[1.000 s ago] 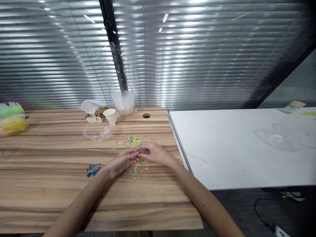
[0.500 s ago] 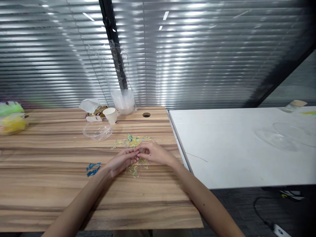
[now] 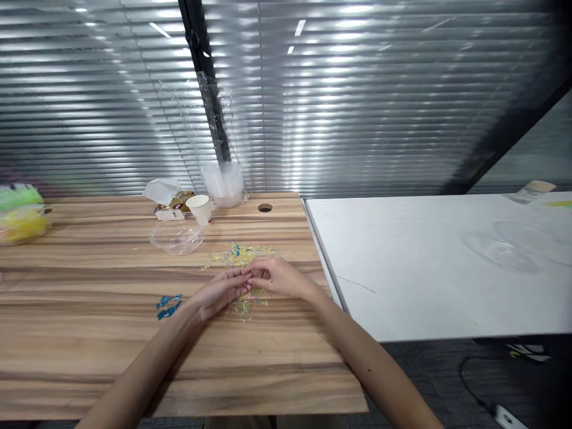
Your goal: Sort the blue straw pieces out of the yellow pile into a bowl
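Note:
Fingertip to fingertip, my left hand (image 3: 223, 291) and my right hand (image 3: 276, 275) meet over a scattered pile of thin yellow, clear and blue plastic bits (image 3: 241, 255). Both hands are closed in a pinch. Whatever lies between the fingertips is too small to make out. Part of the pile is hidden under my hands, and loose bits (image 3: 243, 307) show just below them. To the left of my left wrist lie two small groups of blue strips (image 3: 168, 306) on the wooden table (image 3: 89, 333).
Beyond my left hand stand a clear plastic bowl (image 3: 177, 238), a paper cup (image 3: 201, 210), an opened packet (image 3: 175, 205) and stacked clear cups (image 3: 223, 183). Bags of green and yellow material (image 3: 22, 217) sit far left. A white table (image 3: 402, 268) adjoins on the right.

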